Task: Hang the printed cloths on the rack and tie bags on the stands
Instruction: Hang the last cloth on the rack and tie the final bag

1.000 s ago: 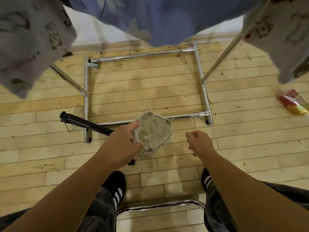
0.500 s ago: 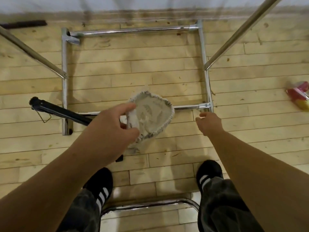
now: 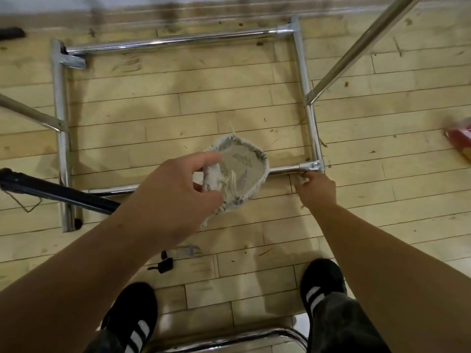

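The rack (image 3: 309, 128) shows only base rails and uprights, with no cloths in view. The bag (image 3: 244, 169), open-mouthed over the near rail, is not yet tied, so tying seems ahead. The left hand (image 3: 175, 192) pinches its rim. The right hand (image 3: 316, 189) is curled nearby, and I cannot tell what it holds.

Right hand (image 3: 316, 193): grip unclear; blurred red packet (image 3: 459, 137), perhaps plastic, cropped.

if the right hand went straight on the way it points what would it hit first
Probably the shiny chrome corner joint of the rack base, just ahead of the right hand; depth is unclear, so it might pass above it.
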`<state>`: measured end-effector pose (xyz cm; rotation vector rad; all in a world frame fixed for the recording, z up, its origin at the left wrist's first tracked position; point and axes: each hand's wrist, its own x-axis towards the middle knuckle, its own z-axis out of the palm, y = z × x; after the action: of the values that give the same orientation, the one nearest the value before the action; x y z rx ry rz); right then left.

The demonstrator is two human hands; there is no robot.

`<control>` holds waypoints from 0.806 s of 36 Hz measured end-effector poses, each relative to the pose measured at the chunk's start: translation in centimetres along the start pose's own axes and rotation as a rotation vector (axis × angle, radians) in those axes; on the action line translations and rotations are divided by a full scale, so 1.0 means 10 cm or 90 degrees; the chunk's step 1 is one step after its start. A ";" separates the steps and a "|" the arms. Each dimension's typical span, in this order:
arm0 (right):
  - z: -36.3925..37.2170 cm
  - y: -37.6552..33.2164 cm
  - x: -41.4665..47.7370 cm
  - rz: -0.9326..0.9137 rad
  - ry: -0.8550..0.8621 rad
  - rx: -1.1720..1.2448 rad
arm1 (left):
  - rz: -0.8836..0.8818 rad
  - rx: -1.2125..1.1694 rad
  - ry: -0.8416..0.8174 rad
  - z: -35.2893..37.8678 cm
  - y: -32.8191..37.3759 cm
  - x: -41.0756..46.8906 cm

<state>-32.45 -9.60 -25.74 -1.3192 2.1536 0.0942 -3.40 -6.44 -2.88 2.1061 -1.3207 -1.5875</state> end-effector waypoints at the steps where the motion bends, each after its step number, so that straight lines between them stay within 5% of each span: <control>1: 0.02 0.01 0.00 0.002 0.014 0.008 | -0.003 0.001 0.000 0.00 -0.01 0.02; 11: 0.27 0.08 0.00 -0.007 0.008 -0.039 | -0.028 0.019 -0.019 0.00 -0.12 0.05; 22: 0.22 0.20 -0.13 -0.002 0.076 0.105 | -0.017 0.047 -0.042 0.03 -0.23 0.07; 29: 0.26 0.27 -0.23 -0.035 0.046 0.031 | -0.010 0.037 -0.045 0.09 -0.24 0.05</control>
<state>-32.73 -5.52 -27.24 -1.3718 2.1643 -0.0277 -2.82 -5.11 -5.10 2.1160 -1.3926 -1.6646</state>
